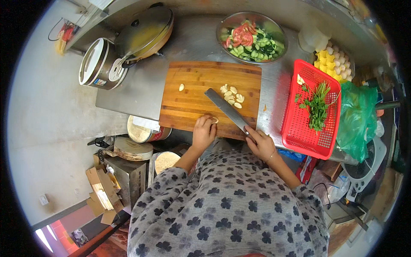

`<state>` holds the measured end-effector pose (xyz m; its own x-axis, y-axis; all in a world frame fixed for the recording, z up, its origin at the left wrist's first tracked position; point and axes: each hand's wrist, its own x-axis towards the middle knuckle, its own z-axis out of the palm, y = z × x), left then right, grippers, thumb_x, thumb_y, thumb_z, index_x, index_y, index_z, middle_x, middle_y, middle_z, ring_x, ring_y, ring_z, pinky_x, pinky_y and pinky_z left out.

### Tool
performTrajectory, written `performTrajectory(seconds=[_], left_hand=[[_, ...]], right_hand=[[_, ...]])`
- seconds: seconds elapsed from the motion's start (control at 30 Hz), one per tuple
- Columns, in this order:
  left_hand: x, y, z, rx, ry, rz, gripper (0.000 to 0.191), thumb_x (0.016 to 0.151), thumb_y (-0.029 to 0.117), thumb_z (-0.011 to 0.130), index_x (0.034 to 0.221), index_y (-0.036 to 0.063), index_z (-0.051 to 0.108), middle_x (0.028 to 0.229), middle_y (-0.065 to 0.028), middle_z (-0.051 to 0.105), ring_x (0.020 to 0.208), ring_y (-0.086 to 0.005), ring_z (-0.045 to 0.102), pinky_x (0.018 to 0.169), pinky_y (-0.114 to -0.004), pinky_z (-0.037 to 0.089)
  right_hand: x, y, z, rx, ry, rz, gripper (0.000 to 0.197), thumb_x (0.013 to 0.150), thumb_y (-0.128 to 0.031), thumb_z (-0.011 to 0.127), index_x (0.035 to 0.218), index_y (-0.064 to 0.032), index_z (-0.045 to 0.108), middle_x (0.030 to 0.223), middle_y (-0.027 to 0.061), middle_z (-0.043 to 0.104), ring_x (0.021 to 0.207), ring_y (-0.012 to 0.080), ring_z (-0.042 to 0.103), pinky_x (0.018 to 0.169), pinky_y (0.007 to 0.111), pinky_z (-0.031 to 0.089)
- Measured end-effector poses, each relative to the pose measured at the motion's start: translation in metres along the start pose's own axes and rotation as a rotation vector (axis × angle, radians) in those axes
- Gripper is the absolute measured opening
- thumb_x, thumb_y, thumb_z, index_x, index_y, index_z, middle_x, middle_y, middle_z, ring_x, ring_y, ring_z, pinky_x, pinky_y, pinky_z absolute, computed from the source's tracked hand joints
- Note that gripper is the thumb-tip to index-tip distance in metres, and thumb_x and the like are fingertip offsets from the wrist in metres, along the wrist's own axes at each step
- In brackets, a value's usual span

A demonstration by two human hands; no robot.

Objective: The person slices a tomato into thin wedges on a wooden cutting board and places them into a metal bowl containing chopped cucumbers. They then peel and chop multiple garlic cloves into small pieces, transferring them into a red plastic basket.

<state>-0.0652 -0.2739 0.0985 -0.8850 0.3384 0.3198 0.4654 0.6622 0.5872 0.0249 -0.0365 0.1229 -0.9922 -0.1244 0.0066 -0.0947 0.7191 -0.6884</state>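
Note:
My right hand (261,144) grips the handle of a cleaver (228,110), whose long grey blade slants up and left over the wooden cutting board (205,72). At the board's near edge, the fingers of my left hand (205,131) are on a garlic clove (214,120). Several flattened garlic cloves (231,96) lie in a loose cluster just right of the blade's tip. One whole garlic clove (181,87) sits alone on the board's left part. The palm side of both hands is hidden.
Behind the board stands a steel bowl (284,48) of sliced cucumber and tomato. A red plastic basket (289,125) with herbs is on the right, near a green bag (356,119) and an egg tray (326,64). At left are a lidded pan (144,32) and a rice cooker (101,64).

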Motion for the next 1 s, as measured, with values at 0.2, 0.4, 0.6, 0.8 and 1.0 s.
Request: performTrajectory(seconds=[0.2,0.4,0.6,0.8,1.0], left_hand=[[-0.008,0.003,0.006,-0.160,0.099,-0.232,0.014,0.083,0.006,0.056,0.095,-0.0005,0.059,0.099,-0.0199,0.058,0.094,-0.0375,0.055,0.083,-0.041,0.044],[-0.014,-0.012,-0.001,-0.218,0.285,-0.268,0.019,0.091,0.008,0.047,0.103,-0.0046,0.055,0.101,-0.0225,0.056,0.095,-0.0383,0.053,0.083,-0.041,0.044],[-0.056,-0.012,-0.001,-0.664,0.224,-0.593,0.017,0.093,0.009,0.046,0.094,-0.0048,0.057,0.088,-0.0161,0.057,0.082,-0.0269,0.056,0.076,-0.032,0.045],[-0.034,-0.014,-0.008,-0.555,0.289,-0.441,0.017,0.092,0.010,0.049,0.093,-0.0038,0.058,0.083,-0.0125,0.056,0.075,-0.0217,0.055,0.070,-0.030,0.044],[-0.014,-0.023,-0.018,-0.446,0.196,-0.395,0.015,0.091,0.010,0.050,0.094,-0.0017,0.059,0.081,-0.0136,0.055,0.071,-0.0242,0.054,0.065,-0.032,0.044]], right_hand=[[-0.053,-0.001,0.019,-0.146,-0.075,0.012,0.049,0.082,-0.022,0.064,0.129,-0.0227,0.051,0.085,0.0093,0.059,0.063,0.0261,0.060,0.053,0.036,0.051],[-0.054,-0.030,0.031,-0.221,0.235,-0.173,0.050,0.079,-0.019,0.066,0.128,-0.0229,0.054,0.083,0.0049,0.054,0.059,0.0203,0.056,0.049,0.033,0.049],[-0.078,-0.027,0.062,-0.330,0.201,-0.071,0.054,0.079,-0.019,0.066,0.130,-0.0235,0.051,0.082,0.0046,0.053,0.057,0.0203,0.056,0.047,0.032,0.049],[-0.076,-0.028,0.082,-0.366,-0.391,0.360,0.061,0.089,-0.023,0.051,0.142,-0.0385,0.025,0.086,0.0142,0.056,0.063,0.0333,0.061,0.058,0.046,0.051],[-0.077,-0.049,0.073,-0.333,-0.094,0.142,0.064,0.082,-0.017,0.060,0.141,-0.0268,0.036,0.072,0.0127,0.053,0.051,0.0305,0.057,0.047,0.041,0.050]])
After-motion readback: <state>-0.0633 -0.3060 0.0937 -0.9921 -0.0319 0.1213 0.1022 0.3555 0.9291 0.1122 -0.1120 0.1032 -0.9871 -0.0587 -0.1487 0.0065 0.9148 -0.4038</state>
